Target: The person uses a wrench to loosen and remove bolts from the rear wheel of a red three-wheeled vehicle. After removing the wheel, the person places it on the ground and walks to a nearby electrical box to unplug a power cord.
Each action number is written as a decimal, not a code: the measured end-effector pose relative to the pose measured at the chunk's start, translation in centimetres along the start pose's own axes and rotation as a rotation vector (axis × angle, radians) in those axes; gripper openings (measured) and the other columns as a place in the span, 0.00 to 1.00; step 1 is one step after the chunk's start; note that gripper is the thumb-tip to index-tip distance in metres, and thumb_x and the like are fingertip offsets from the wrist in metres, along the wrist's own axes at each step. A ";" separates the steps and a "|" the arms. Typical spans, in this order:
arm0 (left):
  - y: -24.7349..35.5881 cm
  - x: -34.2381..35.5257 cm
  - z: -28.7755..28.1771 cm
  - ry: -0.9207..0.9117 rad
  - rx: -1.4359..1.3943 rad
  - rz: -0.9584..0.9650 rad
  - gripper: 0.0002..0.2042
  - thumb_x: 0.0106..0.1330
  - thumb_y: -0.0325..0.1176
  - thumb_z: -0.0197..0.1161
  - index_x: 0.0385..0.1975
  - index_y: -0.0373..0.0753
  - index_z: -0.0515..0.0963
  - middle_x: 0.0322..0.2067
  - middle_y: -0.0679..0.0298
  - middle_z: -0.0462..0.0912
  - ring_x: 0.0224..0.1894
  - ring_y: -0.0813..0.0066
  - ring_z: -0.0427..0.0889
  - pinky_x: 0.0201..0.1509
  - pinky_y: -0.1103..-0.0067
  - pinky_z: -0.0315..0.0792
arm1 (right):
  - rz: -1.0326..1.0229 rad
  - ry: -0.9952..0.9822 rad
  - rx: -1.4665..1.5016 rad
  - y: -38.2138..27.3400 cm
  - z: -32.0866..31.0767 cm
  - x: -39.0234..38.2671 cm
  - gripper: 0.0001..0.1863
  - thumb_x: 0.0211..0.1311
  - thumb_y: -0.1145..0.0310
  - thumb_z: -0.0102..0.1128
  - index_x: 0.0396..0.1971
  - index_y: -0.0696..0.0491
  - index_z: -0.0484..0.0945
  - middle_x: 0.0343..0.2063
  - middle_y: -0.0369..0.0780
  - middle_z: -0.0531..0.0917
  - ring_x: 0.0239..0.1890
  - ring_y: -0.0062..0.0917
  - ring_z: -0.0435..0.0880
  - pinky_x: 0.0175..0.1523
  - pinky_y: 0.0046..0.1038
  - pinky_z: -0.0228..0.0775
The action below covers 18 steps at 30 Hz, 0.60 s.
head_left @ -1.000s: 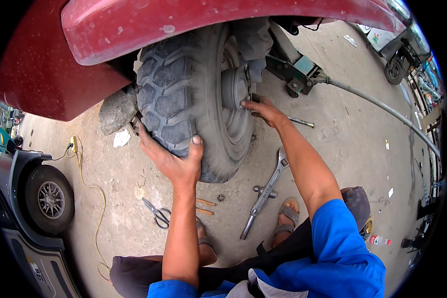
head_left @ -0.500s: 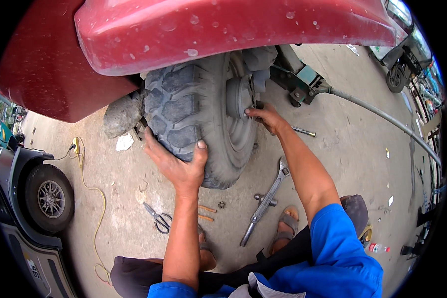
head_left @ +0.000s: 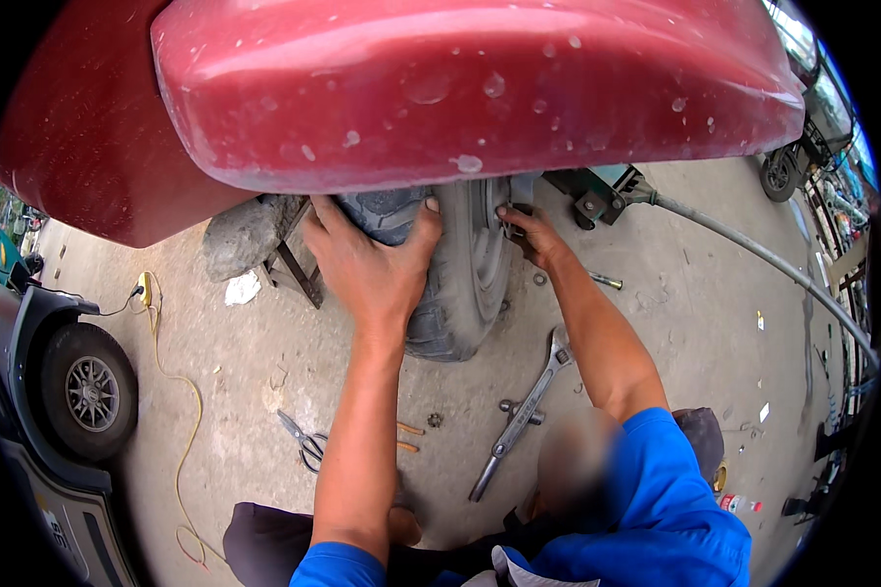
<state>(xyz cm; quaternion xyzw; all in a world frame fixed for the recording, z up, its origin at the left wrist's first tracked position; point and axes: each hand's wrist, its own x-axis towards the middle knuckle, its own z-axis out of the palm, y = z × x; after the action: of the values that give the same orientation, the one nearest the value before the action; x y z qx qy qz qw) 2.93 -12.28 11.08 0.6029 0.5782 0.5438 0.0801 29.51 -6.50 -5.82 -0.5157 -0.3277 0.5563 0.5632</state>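
Under a red fender (head_left: 480, 88) stands a wheel with a thick, dusty, lugged tyre (head_left: 450, 313); the fender hides its upper part. My left hand (head_left: 372, 269) grips the tyre's left side, thumb and fingers spread wide across the tread. At the wheel's right side, my right hand (head_left: 538, 238) has its thumb and fingers curled together at the rim and hub edge; some fingertips are hidden. On the ground below lie an adjustable wrench (head_left: 538, 391), a hammer (head_left: 522, 411) crossing beneath it, and scissors (head_left: 308, 445).
A jack (head_left: 597, 196) with a long handle (head_left: 754, 249) stands to the right. Left of the wheel are a rock (head_left: 250, 235) and a metal stand (head_left: 292, 272). A vehicle with a small wheel (head_left: 90, 391) and a yellow cord (head_left: 181, 430) occupy the left. A bottle (head_left: 740, 503) lies at lower right.
The fender reaches lower in the view and covers more of the wheel. My left hand has shifted up and slightly right with the tyre; my right hand stays at the wheel's right side.
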 end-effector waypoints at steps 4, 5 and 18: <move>0.2 1.8 1.1 -0.048 -0.103 0.107 0.42 0.46 0.49 0.73 0.58 0.29 0.66 0.51 0.43 0.70 0.56 0.46 0.70 0.59 0.63 0.64 | 0.006 0.016 0.028 0.5 -0.7 1.3 0.31 0.50 0.59 0.74 0.53 0.54 0.73 0.46 0.36 0.79 0.50 0.26 0.74 0.55 0.34 0.65; 0.0 1.9 1.4 -0.054 -0.158 0.149 0.39 0.46 0.47 0.73 0.56 0.30 0.68 0.50 0.44 0.72 0.55 0.47 0.71 0.58 0.64 0.65 | 0.020 0.009 0.046 0.6 -0.9 1.5 0.37 0.48 0.57 0.76 0.56 0.57 0.71 0.50 0.39 0.77 0.54 0.29 0.73 0.58 0.35 0.63; -8.3 8.3 6.2 -0.034 0.336 0.586 0.25 0.58 0.46 0.67 0.50 0.36 0.78 0.50 0.54 0.81 0.54 0.54 0.77 0.61 0.64 0.66 | -0.011 -0.073 0.143 0.5 -1.5 4.7 0.39 0.47 0.60 0.75 0.58 0.61 0.70 0.49 0.40 0.79 0.49 0.27 0.78 0.55 0.32 0.69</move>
<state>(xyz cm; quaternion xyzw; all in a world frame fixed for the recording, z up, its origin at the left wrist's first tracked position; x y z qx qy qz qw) 0.41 0.18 7.29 0.7574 0.4604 0.4305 -0.1705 31.53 -2.39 -7.58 -0.4515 -0.3103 0.5937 0.5894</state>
